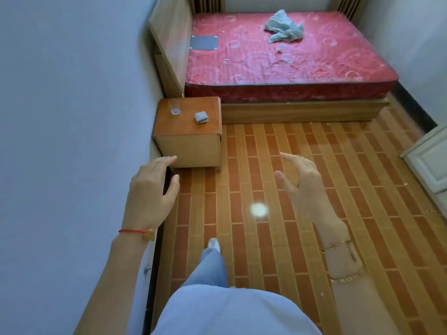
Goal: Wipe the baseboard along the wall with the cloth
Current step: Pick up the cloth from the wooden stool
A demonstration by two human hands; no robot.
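Observation:
A small folded grey cloth (201, 117) lies on the wooden bedside cabinet (191, 141) ahead of me, beside a drinking glass (174, 107). The dark baseboard (154, 262) runs along the foot of the left wall, partly hidden by my left arm. My left hand (151, 192) is held out near the cabinet's front corner, fingers apart, holding nothing. My right hand (301, 182) hovers over the floor with fingers spread and empty. Both hands are well short of the cloth.
A bed with a red mattress (290, 56) stands beyond the cabinet, with a crumpled pale blue-green cloth (284, 27) on it. A white door or panel (428, 163) leans in at the right. The tiled floor (266, 238) lies open between. My leg and shoe (214, 245) are below.

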